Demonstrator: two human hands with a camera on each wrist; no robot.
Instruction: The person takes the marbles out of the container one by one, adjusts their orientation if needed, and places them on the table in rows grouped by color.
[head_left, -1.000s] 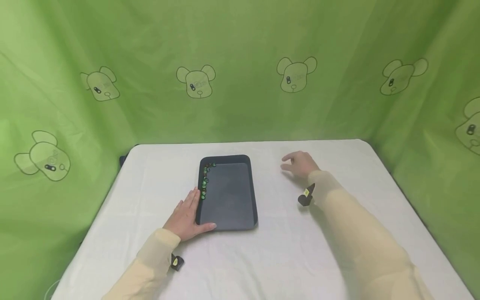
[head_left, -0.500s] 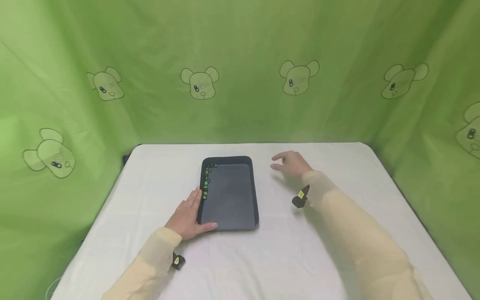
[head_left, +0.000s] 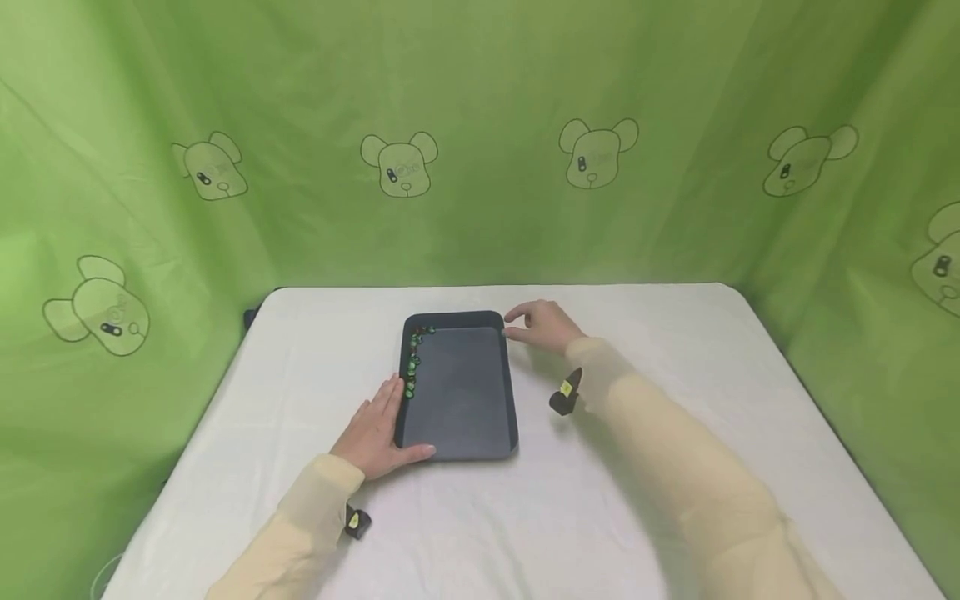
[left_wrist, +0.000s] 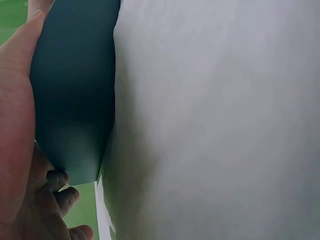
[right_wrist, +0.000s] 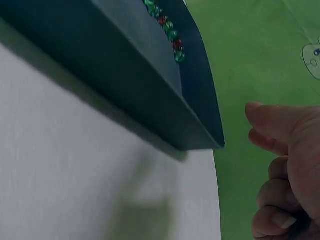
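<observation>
A dark grey rectangular tray [head_left: 459, 392] stands on the white-covered table. Small glossy green and dark red balls [right_wrist: 172, 35], like glass marbles, line its left side and bend round the far left corner. My left hand [head_left: 371, 435] rests at the near left corner of the tray, fingers straight along the outer left wall and thumb over the near rim. Beside the far right corner is my right hand [head_left: 546, 327], its thumb and forefinger stretched toward the rim with a gap between them. The right wrist view shows its other fingers [right_wrist: 277, 195] curled, and nothing visible between thumb and forefinger.
White cloth [head_left: 637, 517] covers the table. Green curtains [head_left: 480, 233] with printed bear heads hang behind it and on both sides. A small black wrist camera [head_left: 566, 392] sits at the right sleeve, another black camera [head_left: 357, 522] at the left.
My right hand has moved left, from over the cloth to the tray's far right corner. The left hand stays at the tray, and the balls keep their line.
</observation>
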